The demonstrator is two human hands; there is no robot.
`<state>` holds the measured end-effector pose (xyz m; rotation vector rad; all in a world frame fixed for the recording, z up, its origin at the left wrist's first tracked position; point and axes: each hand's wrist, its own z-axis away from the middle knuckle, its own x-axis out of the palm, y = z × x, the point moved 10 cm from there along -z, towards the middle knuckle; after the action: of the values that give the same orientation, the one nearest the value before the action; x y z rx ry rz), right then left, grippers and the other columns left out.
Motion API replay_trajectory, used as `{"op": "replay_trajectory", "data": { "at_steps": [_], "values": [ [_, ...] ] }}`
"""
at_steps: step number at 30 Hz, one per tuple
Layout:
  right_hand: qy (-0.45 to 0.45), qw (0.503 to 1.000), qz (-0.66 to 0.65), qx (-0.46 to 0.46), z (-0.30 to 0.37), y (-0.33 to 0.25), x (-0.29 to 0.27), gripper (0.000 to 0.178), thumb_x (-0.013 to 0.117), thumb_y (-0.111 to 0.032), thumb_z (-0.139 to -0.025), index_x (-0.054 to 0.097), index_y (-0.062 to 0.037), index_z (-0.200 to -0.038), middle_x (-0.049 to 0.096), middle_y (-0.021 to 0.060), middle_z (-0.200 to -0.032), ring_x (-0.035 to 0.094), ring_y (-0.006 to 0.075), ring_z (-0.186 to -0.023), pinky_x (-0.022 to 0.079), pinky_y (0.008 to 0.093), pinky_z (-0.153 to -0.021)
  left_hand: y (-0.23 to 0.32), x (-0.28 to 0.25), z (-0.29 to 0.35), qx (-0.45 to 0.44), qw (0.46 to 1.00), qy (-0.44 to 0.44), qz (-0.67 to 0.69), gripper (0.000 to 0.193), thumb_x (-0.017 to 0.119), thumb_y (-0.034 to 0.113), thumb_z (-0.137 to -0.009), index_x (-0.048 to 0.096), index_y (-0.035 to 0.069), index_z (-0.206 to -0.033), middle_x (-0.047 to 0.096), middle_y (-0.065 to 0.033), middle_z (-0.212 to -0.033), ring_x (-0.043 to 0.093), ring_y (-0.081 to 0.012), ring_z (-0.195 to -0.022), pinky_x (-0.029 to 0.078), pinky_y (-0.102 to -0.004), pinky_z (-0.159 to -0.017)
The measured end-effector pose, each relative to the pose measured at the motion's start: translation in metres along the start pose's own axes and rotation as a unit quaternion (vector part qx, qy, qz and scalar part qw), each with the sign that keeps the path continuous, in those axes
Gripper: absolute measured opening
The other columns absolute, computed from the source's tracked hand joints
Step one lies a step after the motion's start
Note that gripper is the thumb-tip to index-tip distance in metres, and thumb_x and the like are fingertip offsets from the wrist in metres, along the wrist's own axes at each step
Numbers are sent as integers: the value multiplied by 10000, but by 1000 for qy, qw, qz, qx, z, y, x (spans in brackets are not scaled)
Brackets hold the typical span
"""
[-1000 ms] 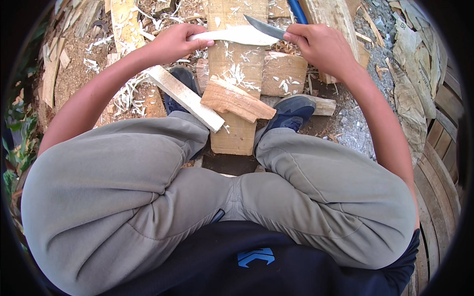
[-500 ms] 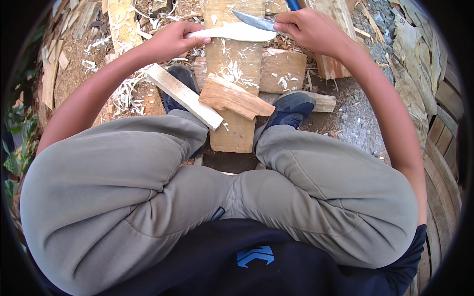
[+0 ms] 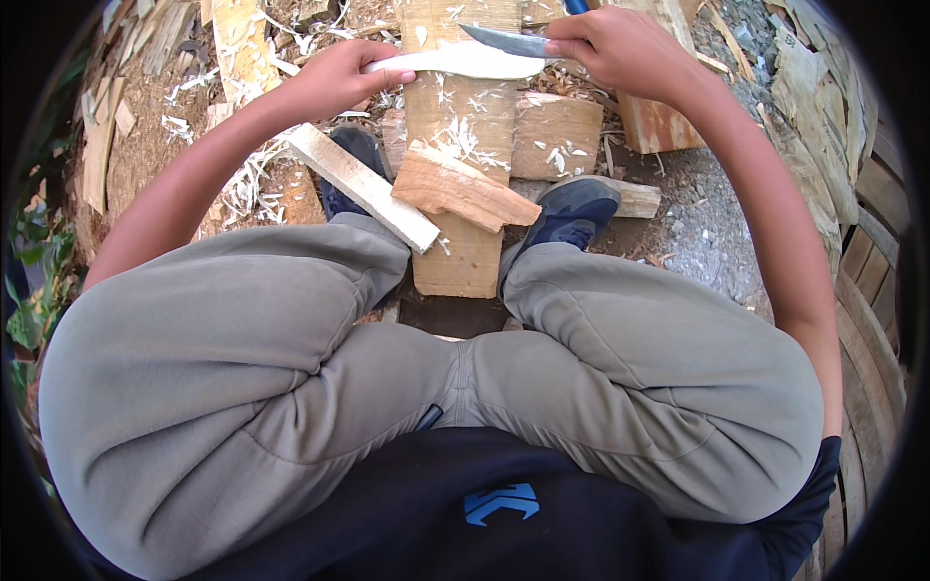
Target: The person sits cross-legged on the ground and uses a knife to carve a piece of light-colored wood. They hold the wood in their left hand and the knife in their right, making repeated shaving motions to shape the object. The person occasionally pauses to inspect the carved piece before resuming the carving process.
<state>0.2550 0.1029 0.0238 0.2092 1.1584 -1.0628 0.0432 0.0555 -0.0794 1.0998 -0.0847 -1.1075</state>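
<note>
My left hand (image 3: 354, 79) is closed round the narrow end of a pale carved piece of wood (image 3: 465, 62), shaped like a spoon or spatula. The piece lies across a long plank (image 3: 458, 107), its broad end toward the right. In my right hand (image 3: 610, 50) is a knife (image 3: 504, 42), its grey blade pointing left over the upper edge of the broad end. Whether the blade touches the wood I cannot tell. My fingers hide the knife's handle.
A squared stick (image 3: 363, 189) and a split reddish piece of wood (image 3: 465, 186) rest on the plank's near part, between my shoes (image 3: 572, 213). Curled shavings (image 3: 254, 189) lie left. A thick wood block (image 3: 659, 121) stands right, beside grey rubble (image 3: 712, 232) and dry sheets (image 3: 814, 126).
My right hand has shifted slightly right and up with the knife, and its blade now lies a little further right. The left hand and the carved piece stay almost where they were.
</note>
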Motion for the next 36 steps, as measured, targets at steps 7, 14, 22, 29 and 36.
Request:
{"op": "replay_trajectory", "data": {
  "at_steps": [7, 14, 22, 29, 36],
  "values": [
    [-7, 999, -30, -26, -7, -4, 1, 239, 587, -234, -970, 669, -36, -865, 667, 246, -772, 670, 439, -758, 513, 523, -702, 3, -2, -2, -22, 999, -17, -21, 411, 622, 428, -1034, 687, 23, -1007, 436, 30, -645, 416, -88, -612, 335, -312, -564],
    [-12, 997, -70, -39, -13, 2, 8, 224, 601, -225, -956, 669, -35, -859, 668, 240, -779, 661, 440, -753, 508, 519, -699, 5, -3, 3, -25, 1000, -7, -3, 394, 627, 415, -1034, 690, 28, -1000, 434, 44, -654, 412, -80, -613, 337, -306, -563],
    [-28, 999, -7, -32, -11, -4, 8, 196, 614, -226, -945, 680, -57, -872, 685, 215, -796, 673, 425, -786, 517, 512, -707, 5, -3, -2, -11, 1000, -6, -28, 394, 631, 420, -1032, 692, 31, -1017, 435, 50, -633, 404, -66, -597, 326, -289, -551],
    [-16, 999, -9, -31, -5, 0, -6, 196, 631, -252, -944, 709, -82, -888, 697, 202, -816, 679, 411, -788, 522, 499, -707, 0, -1, 1, -24, 1000, -10, -12, 366, 639, 396, -1034, 692, 34, -1027, 451, 48, -637, 403, -62, -597, 330, -291, -547],
    [-8, 998, 34, -44, 1, -3, -14, 195, 636, -255, -942, 717, -93, -873, 690, 200, -794, 678, 406, -770, 519, 503, -694, -3, 0, 2, -30, 999, -15, 2, 353, 633, 389, -1039, 691, 41, -1027, 473, 43, -654, 413, -61, -599, 336, -284, -542]
  ]
}}
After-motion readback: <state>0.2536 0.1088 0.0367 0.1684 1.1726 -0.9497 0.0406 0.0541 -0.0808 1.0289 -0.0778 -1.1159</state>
